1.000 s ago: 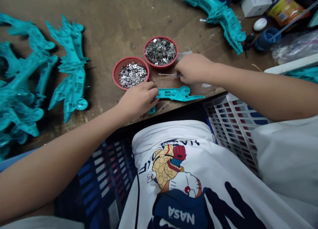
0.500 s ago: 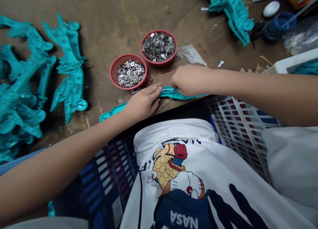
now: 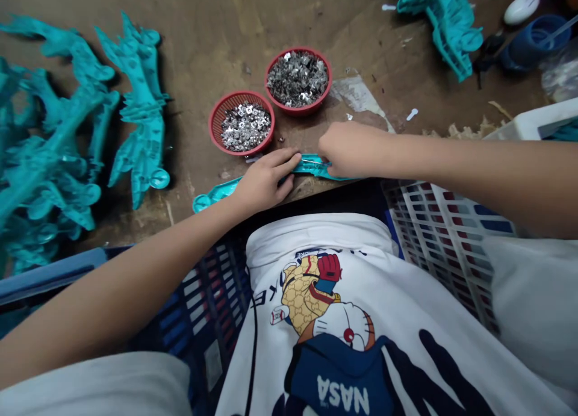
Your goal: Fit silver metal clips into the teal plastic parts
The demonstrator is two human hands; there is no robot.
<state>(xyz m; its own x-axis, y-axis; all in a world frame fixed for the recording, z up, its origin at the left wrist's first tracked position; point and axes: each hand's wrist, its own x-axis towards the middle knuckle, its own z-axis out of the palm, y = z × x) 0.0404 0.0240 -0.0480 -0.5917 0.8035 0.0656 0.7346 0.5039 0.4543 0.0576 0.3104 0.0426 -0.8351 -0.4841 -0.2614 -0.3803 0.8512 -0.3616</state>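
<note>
A long teal plastic part lies along the near edge of the table, its round left end showing past my wrist. My left hand grips it near the middle, fingers on top and thumb on the near side. A thin metal rod lies over the part's channel between my hands. My right hand is closed in a pinch at the rod's right end; its fingertips are mostly hidden. Just beyond stand two red baskets, one with shiny metal clips, the other with darker metal clips.
Teal plastic parts are piled at the left, one beside the pile and others at the far right. A blue cup stands at the right. A white crate and a dark blue crate flank my lap.
The view has shifted slightly, so the table's things sit further right. Both hands stay on the teal part; the thin rod between them now shows more plainly, slightly slanted.
</note>
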